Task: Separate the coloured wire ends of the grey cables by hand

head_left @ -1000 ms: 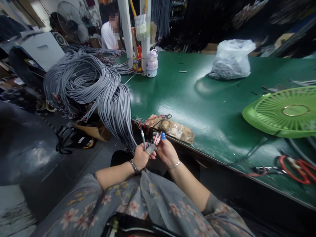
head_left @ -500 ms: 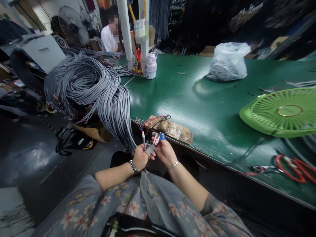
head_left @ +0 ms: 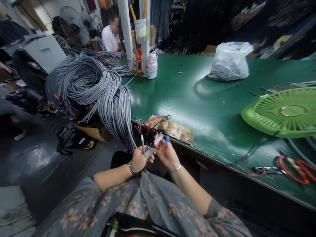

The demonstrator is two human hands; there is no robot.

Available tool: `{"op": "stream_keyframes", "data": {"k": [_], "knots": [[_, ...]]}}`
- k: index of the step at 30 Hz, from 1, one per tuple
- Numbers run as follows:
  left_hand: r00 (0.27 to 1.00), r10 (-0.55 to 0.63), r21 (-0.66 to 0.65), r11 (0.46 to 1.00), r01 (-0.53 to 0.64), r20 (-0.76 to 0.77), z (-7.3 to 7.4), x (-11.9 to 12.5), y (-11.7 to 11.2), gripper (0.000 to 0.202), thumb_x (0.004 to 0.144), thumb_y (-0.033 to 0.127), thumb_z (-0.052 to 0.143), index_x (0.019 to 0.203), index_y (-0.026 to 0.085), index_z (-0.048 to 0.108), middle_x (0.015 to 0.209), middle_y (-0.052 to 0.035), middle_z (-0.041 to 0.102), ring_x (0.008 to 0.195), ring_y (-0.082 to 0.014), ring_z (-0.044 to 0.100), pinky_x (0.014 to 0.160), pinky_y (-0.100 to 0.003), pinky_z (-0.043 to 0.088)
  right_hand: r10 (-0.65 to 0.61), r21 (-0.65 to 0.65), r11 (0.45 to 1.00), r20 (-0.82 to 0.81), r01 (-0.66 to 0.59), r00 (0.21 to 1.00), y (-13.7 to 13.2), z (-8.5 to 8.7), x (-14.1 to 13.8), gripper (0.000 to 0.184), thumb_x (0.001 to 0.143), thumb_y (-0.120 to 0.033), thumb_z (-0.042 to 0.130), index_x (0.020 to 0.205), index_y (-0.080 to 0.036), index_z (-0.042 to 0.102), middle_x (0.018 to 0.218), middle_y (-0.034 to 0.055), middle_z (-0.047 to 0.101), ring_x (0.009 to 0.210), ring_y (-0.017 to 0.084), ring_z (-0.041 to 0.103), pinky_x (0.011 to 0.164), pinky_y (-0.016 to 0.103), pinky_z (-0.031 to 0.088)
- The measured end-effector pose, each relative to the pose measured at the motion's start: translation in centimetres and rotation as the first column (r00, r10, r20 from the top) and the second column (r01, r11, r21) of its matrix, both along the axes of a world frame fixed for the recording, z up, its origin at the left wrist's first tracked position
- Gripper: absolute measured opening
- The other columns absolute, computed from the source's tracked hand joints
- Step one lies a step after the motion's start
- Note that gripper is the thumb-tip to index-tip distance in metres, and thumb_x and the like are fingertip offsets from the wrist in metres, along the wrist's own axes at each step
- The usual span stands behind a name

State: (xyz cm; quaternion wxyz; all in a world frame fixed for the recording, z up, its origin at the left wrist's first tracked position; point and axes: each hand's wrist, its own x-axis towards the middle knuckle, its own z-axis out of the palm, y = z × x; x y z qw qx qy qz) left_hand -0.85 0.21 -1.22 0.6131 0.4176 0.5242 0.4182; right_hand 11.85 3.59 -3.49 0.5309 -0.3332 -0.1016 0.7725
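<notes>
My left hand [head_left: 139, 160] is closed around a grey cable [head_left: 142, 141], held upright near the table edge. Thin coloured wires [head_left: 140, 129] fan out of its stripped top, and more wire ends show beside the thumb. A grey cover [head_left: 148, 152] wraps that thumb. Just to the right, my right hand [head_left: 169, 154] has a small pink clip-like tool [head_left: 158, 139] in its fingers, its two arms spread in a V. Its thumb wears a blue fingertip cover [head_left: 167, 139] and is raised off the tool.
Coiled grey cables [head_left: 98, 79] hang over the table's left end. A taped wooden block [head_left: 176, 129] lies at the near edge. Rightward are a green fan [head_left: 278, 112] and red-handled pliers [head_left: 293, 169]. Farther back stand a plastic bag [head_left: 229, 62] and a lilac container [head_left: 151, 65].
My right hand has shifted slightly right, away from my left. Its thumb has lifted off the pink tool, whose arms now look wider apart. My left hand still grips the cable.
</notes>
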Motion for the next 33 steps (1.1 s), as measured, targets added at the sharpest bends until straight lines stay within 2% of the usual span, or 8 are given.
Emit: {"op": "stream_keyframes", "data": {"k": [4, 8, 13, 16, 20, 26, 29, 33], "knots": [[0.994, -0.103, 0.001, 0.995, 0.103, 0.029, 0.3, -1.0, -0.1, 0.060, 0.058, 0.069, 0.072, 0.075, 0.012, 0.064, 0.066, -0.0074, 0.067, 0.059, -0.0139, 0.063, 0.054, -0.021, 0.047, -0.034, -0.002, 0.999, 0.109, 0.034, 0.993, -0.5, -0.6, 1.0, 0.042, 0.063, -0.057, 0.076, 0.075, -0.020, 0.062, 0.072, 0.0016, 0.061, 0.061, 0.013, 0.053, 0.056, 0.025, 0.046], [0.982, -0.189, 0.055, 0.981, 0.187, 0.021, 0.3, -1.9, 0.0, 0.061, 0.066, 0.071, 0.065, 0.086, 0.013, 0.069, 0.086, -0.0116, 0.070, 0.075, -0.0169, 0.066, 0.058, -0.021, 0.046, -0.115, 0.179, 0.982, 0.356, 0.053, 0.928, -2.0, -0.1, 1.8, 0.041, 0.060, -0.054, 0.078, 0.074, -0.018, 0.064, 0.063, 0.0001, 0.055, 0.053, 0.010, 0.042, 0.049, 0.023, 0.037], [0.942, -0.268, 0.040, 0.959, 0.281, -0.201, -1.1, -2.8, -0.1, 0.044, 0.074, 0.058, 0.061, 0.076, 0.014, 0.067, 0.066, -0.0044, 0.065, 0.055, -0.0129, 0.056, 0.050, -0.021, 0.041, -0.082, 0.391, 0.889, 0.646, -0.237, 0.759, -4.0, 1.8, 1.8, 0.030, 0.070, -0.048, 0.071, 0.076, -0.019, 0.067, 0.062, 0.0015, 0.056, 0.056, 0.012, 0.046, 0.053, 0.026, 0.039], [0.871, -0.326, 0.051, 0.928, 0.369, -0.368, -1.9, -3.5, -0.3, 0.028, 0.075, 0.043, 0.060, 0.072, 0.016, 0.066, 0.066, -0.0019, 0.065, 0.058, -0.0141, 0.056, 0.053, -0.021, 0.041, -0.140, 0.458, 0.857, 0.648, -0.236, 0.748, -4.4, 2.7, 1.3, 0.029, 0.068, -0.044, 0.073, 0.086, -0.021, 0.067, 0.068, 0.0013, 0.060, 0.060, 0.015, 0.052, 0.057, 0.027, 0.045], [0.777, -0.349, 0.062, 0.894, 0.443, -0.524, -1.8, -4.2, -0.7, 0.020, 0.073, 0.033, 0.062, 0.062, 0.017, 0.061, 0.056, 0.0019, 0.058, 0.054, -0.0122, 0.051, 0.053, -0.020, 0.037, -0.214, 0.497, 0.841, 0.670, -0.215, 0.711, -4.3, 3.2, 0.8, 0.021, 0.073, -0.040, 0.068, 0.077, -0.020, 0.065, 0.071, 0.0033, 0.064, 0.064, 0.016, 0.055, 0.062, 0.028, 0.046], [0.935, -0.349, 0.072, 0.933, 0.352, -0.057, 0.1, -3.2, -0.9, 0.043, 0.065, 0.053, 0.073, 0.081, 0.015, 0.060, 0.069, -0.0018, 0.062, 0.058, -0.0115, 0.057, 0.058, -0.022, 0.046, -0.089, 0.431, 0.843, 0.701, -0.321, 0.707, -4.4, 2.6, 0.5, 0.019, 0.068, -0.038, 0.070, 0.070, -0.020, 0.065, 0.063, 0.0019, 0.061, 0.058, 0.015, 0.051, 0.055, 0.027, 0.044], [0.959, -0.280, 0.017, 0.960, 0.281, -0.053, 0.3, -2.5, -0.9, 0.050, 0.063, 0.059, 0.073, 0.080, 0.014, 0.059, 0.063, -0.0016, 0.060, 0.048, -0.0100, 0.055, 0.045, -0.019, 0.040, -0.086, 0.420, 0.861, 0.674, -0.285, 0.734, -4.4, 2.3, 0.6, 0.021, 0.068, -0.039, 0.072, 0.071, -0.020, 0.065, 0.066, 0.0024, 0.063, 0.061, 0.016, 0.054, 0.059, 0.029, 0.046], [0.955, -0.291, -0.017, 0.957, 0.291, -0.063, 0.0, -2.2, -1.0, 0.050, 0.061, 0.060, 0.074, 0.073, 0.015, 0.056, 0.056, 0.0004, 0.058, 0.036, -0.0070, 0.048, 0.037, -0.017, 0.035, -0.112, 0.413, 0.882, 0.649, -0.226, 0.753, -4.1, 2.2, 0.9, 0.024, 0.065, -0.040, 0.075, 0.076, -0.020, 0.067, 0.074, 0.0036, 0.066, 0.069, 0.018, 0.058, 0.066, 0.031, 0.049]]}}
